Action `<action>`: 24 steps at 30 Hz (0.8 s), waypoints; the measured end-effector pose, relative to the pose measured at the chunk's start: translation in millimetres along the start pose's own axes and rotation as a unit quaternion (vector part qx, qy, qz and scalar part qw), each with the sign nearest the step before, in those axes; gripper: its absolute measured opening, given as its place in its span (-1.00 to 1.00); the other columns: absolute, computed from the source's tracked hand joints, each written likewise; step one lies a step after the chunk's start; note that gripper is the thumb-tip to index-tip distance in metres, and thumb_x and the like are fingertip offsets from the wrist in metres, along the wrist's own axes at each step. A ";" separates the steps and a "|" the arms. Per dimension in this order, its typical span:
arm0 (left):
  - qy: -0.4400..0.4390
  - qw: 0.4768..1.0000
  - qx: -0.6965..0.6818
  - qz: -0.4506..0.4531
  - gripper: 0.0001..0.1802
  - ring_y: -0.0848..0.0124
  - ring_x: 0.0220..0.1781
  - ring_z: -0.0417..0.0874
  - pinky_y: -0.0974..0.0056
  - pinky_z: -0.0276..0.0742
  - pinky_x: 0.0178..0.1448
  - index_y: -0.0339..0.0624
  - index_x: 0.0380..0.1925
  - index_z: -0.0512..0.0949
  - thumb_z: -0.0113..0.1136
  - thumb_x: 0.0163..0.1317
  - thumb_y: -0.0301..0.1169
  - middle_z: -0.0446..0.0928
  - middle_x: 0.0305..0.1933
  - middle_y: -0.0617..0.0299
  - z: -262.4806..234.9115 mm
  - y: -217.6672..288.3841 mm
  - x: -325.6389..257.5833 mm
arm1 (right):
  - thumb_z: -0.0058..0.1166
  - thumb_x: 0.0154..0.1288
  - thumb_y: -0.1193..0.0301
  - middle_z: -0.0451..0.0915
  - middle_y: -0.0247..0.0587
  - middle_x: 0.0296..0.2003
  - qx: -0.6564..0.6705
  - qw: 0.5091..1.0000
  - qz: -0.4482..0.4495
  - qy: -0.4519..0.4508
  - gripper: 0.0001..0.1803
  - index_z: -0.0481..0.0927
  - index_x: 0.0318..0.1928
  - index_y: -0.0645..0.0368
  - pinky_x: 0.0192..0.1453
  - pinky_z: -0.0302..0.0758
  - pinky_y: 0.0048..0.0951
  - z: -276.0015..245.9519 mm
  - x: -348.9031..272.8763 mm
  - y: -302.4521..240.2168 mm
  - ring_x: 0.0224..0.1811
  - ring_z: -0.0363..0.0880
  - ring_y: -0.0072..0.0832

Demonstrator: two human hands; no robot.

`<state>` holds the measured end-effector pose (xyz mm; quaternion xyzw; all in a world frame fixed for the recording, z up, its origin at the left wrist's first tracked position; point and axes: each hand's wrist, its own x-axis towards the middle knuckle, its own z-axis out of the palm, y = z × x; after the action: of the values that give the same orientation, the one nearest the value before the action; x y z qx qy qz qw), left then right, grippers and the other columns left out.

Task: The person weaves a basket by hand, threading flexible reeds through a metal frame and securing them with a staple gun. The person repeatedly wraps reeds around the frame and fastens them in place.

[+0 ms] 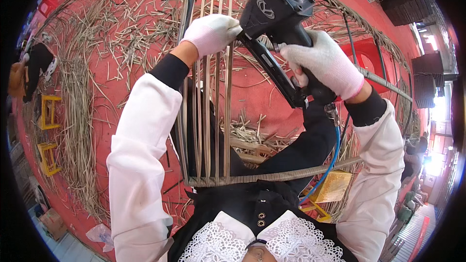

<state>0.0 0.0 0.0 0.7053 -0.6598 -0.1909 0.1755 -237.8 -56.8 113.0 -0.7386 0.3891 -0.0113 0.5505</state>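
Note:
My right hand (326, 63), in a white glove, is closed round the grip of a black nail gun (276, 12). A blue air hose (335, 153) runs down from the tool's handle. The nose of the tool points at the fingers of my left hand (212, 33), also gloved. Those fingers are pinched together on a rattan strip (228, 111), the rightmost of several long strips stretched lengthwise over a frame; the exact grip is partly hidden. At the near end, the strips meet a wrapped crossbar (272, 175) lying across my lap.
Loose rattan offcuts (131, 43) litter the red floor, with a long bundle (77, 131) on the left. Yellow stools (49, 111) stand at the left, and another yellow stool (332, 187) is near my right side. A red chair (366, 63) is beyond my right hand.

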 end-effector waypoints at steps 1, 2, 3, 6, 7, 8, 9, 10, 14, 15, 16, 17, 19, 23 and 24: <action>0.025 0.999 0.020 0.015 -0.61 0.06 -0.20 0.70 0.07 0.59 -0.08 -0.05 -0.32 0.66 -0.01 0.41 -0.05 0.67 -0.37 0.05 5.1 4.7 -1.1 | 0.16 0.22 0.33 0.51 -0.31 -0.66 -0.006 1.000 0.012 -0.004 -0.72 0.53 -0.49 0.31 -0.59 0.44 -0.54 -2.2 -1.3 -3.5 -0.72 0.48 -0.60; 0.051 0.997 0.041 0.030 -0.64 0.07 -0.22 0.71 0.09 0.59 -0.11 -0.01 -0.32 0.67 -0.01 0.42 -0.07 0.67 -0.38 0.09 9.1 9.2 -1.5 | 0.15 0.22 0.33 0.51 -0.31 -0.66 -0.011 1.000 0.023 -0.008 -0.72 0.53 -0.49 0.31 -0.59 0.44 -0.54 -4.2 -4.1 -6.9 -0.73 0.48 -0.60; 0.040 0.999 0.025 0.025 -0.66 0.00 -0.21 0.68 0.05 0.58 -0.11 -0.10 -0.34 0.64 0.02 0.38 -0.13 0.65 -0.37 0.03 9.2 8.1 -2.5 | 0.15 0.22 0.32 0.51 -0.30 -0.66 -0.007 0.999 0.041 0.001 -0.70 0.53 -0.51 0.31 -0.60 0.44 -0.53 -3.4 -6.0 -10.6 -0.73 0.49 -0.59; 0.005 1.000 -0.025 -0.001 -0.73 -0.12 -0.18 0.64 -0.02 0.56 -0.10 -0.24 -0.34 0.62 0.07 0.29 -0.25 0.62 -0.35 -0.11 14.3 3.3 3.3 | 0.16 0.19 0.31 0.50 -0.28 -0.68 -0.056 0.997 0.061 -0.006 -0.69 0.53 -0.54 0.33 -0.60 0.44 -0.51 -6.5 -0.5 -26.0 -0.73 0.51 -0.56; 0.014 1.000 -0.024 0.008 -0.74 -0.12 -0.17 0.64 -0.02 0.57 -0.09 -0.22 -0.33 0.63 0.08 0.29 -0.26 0.63 -0.34 -0.10 15.0 2.0 5.9 | 0.16 0.18 0.31 0.50 -0.28 -0.69 -0.069 0.996 0.059 -0.020 -0.67 0.53 -0.57 0.33 -0.60 0.44 -0.51 -6.2 3.0 -28.5 -0.73 0.50 -0.56; 0.023 0.999 -0.022 0.017 -0.75 -0.11 -0.16 0.64 -0.01 0.57 -0.09 -0.20 -0.31 0.64 0.08 0.28 -0.26 0.63 -0.32 -0.10 15.0 0.9 6.5 | 0.16 0.18 0.31 0.49 -0.28 -0.70 -0.080 0.995 0.057 -0.034 -0.66 0.52 -0.59 0.33 -0.60 0.43 -0.50 -7.1 5.7 -30.3 -0.73 0.50 -0.56; 0.020 0.999 -0.024 0.020 -0.75 -0.11 -0.15 0.65 -0.01 0.57 -0.08 -0.18 -0.29 0.64 0.08 0.28 -0.27 0.64 -0.31 -0.10 15.6 2.3 5.5 | 0.17 0.18 0.31 0.49 -0.28 -0.71 -0.091 0.993 0.057 -0.046 -0.65 0.52 -0.61 0.34 -0.60 0.43 -0.50 -9.1 3.6 -29.7 -0.73 0.50 -0.56; 0.017 0.999 0.023 0.039 -0.77 -0.09 -0.14 0.66 0.00 0.57 -0.08 -0.14 -0.24 0.66 0.09 0.26 -0.29 0.65 -0.28 -0.09 12.5 2.4 3.1 | 0.17 0.17 0.31 0.47 -0.28 -0.73 -0.084 0.995 0.033 -0.047 -0.62 0.51 -0.66 0.34 -0.61 0.41 -0.48 -7.4 2.0 -24.9 -0.74 0.49 -0.56; 0.005 0.999 -0.043 -0.011 -0.44 -0.03 -0.09 0.65 0.03 0.50 0.03 -0.19 -0.20 0.67 -0.07 0.44 0.08 0.66 -0.26 -0.05 11.4 5.5 3.7 | 0.18 0.23 0.34 0.47 -0.32 -0.72 0.051 0.997 0.055 0.024 -0.71 0.50 -0.56 0.23 -0.52 0.37 -0.52 -21.0 -67.8 27.2 -0.69 0.43 -0.57; -0.001 0.999 -0.039 -0.019 -0.43 0.01 -0.03 0.67 0.08 0.51 0.08 -0.19 -0.14 0.68 -0.06 0.44 0.09 0.68 -0.21 -0.05 13.3 1.8 4.2 | 0.16 0.24 0.35 0.46 -0.33 -0.71 0.135 0.986 0.078 0.061 -0.75 0.50 -0.51 0.22 -0.50 0.36 -0.53 -26.4 -108.9 46.8 -0.69 0.41 -0.57; 0.004 0.999 -0.046 -0.030 -0.43 0.03 -0.01 0.68 0.11 0.51 0.11 -0.18 -0.11 0.68 -0.05 0.43 0.10 0.69 -0.18 -0.04 17.1 -2.2 3.9 | 0.09 0.26 0.40 0.45 -0.32 -0.68 0.194 0.970 0.112 0.097 -0.83 0.49 -0.41 0.24 -0.52 0.36 -0.51 -35.1 -153.6 66.6 -0.69 0.41 -0.55; 0.013 0.998 -0.062 -0.022 -0.42 0.05 0.02 0.69 0.14 0.51 0.14 -0.18 -0.08 0.68 -0.04 0.42 0.11 0.70 -0.15 -0.04 22.6 -4.6 4.2 | 0.07 0.29 0.42 0.44 -0.28 -0.67 0.250 0.952 0.123 0.127 -0.85 0.49 -0.35 0.26 -0.54 0.36 -0.51 -44.9 -200.2 89.3 -0.66 0.43 -0.54; 0.016 0.998 -0.058 -0.026 -0.42 0.11 0.08 0.70 0.19 0.49 0.21 -0.19 0.01 0.66 -0.01 0.42 0.09 0.70 -0.05 -0.04 26.8 -8.7 9.0 | 0.06 0.28 0.46 0.45 -0.28 -0.66 0.261 0.927 0.136 0.231 -0.89 0.49 -0.27 0.26 -0.57 0.36 -0.51 -58.4 -292.7 149.9 -0.66 0.43 -0.54; 0.099 0.993 -0.057 -0.030 -0.25 0.08 0.09 0.68 0.16 0.49 0.24 -0.09 0.46 0.22 0.16 0.36 -0.05 0.63 0.10 -0.07 30.0 -4.4 23.7 | 0.05 0.22 0.42 0.47 -0.32 -0.59 0.256 0.809 0.301 0.436 -0.86 0.52 -0.23 0.18 -0.57 0.39 -0.50 -63.0 -449.7 323.5 -0.67 0.40 -0.56; 0.126 0.989 -0.069 -0.046 -0.11 0.11 0.06 0.68 0.15 0.49 0.26 0.06 0.55 0.00 0.20 0.32 -0.09 0.53 0.24 -0.05 33.9 -1.9 25.2 | 0.05 0.21 0.41 0.49 -0.35 -0.57 0.187 0.808 0.342 0.442 -0.85 0.55 -0.27 0.21 -0.56 0.39 -0.41 -61.1 -469.3 376.5 -0.66 0.43 -0.51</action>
<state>-13.9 -24.9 -31.3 0.7393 -0.5848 -0.1534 0.2964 -803.7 135.2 20.8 -0.3556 0.8084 -0.2197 0.4145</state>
